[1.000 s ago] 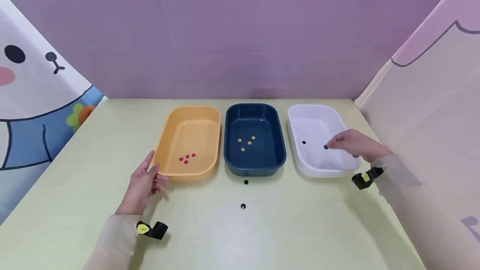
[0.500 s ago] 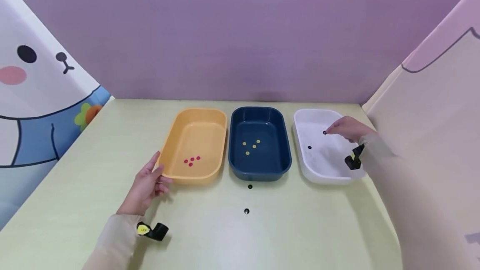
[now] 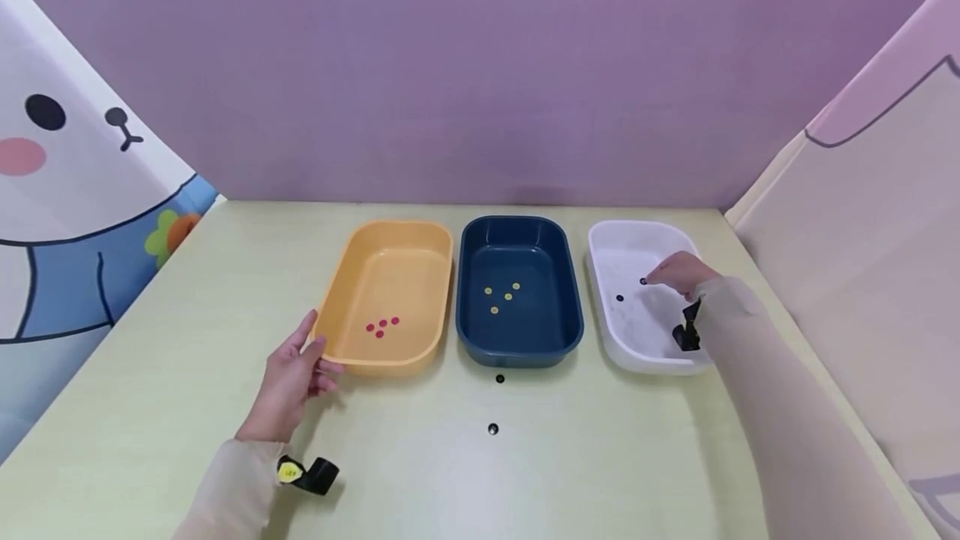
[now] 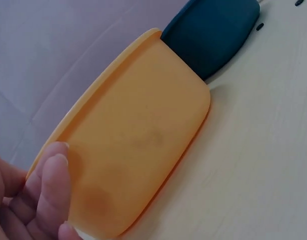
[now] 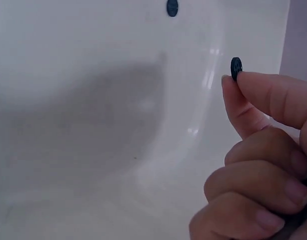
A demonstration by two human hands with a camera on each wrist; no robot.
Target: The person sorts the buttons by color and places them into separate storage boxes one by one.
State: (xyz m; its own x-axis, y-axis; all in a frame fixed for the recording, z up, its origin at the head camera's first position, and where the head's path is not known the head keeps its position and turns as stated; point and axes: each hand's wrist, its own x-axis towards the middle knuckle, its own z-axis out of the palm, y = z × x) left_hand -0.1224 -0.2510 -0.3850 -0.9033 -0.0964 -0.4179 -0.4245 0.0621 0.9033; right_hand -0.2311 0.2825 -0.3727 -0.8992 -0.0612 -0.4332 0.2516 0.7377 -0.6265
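Observation:
My right hand (image 3: pixel 681 273) pinches a small black button (image 5: pixel 236 68) between thumb and index finger, with its other fingers curled. It hovers above the white tray (image 3: pixel 656 367), where another black button (image 3: pixel 619 298) lies on the bottom. My left hand (image 3: pixel 288 377) holds the near left corner of the yellow-orange tray (image 3: pixel 390 365), thumb at the rim and fingers against the outer wall. Inside that tray lie several red buttons (image 3: pixel 382 323). The dark blue tray (image 3: pixel 519 357) in the middle holds several yellow buttons (image 3: pixel 508 297).
Two more black buttons lie on the pale table (image 3: pixel 585 473): one button (image 3: pixel 500 378) just in front of the blue tray, another button (image 3: pixel 492 429) nearer me. A purple cloth wall (image 3: pixel 480 73) rises behind the trays, with printed cloth at both sides.
My right hand first moved farther back over the white tray, then came a little nearer and lower, still pinching the black button. The left hand stays on the yellow-orange tray. The head view shifted slightly.

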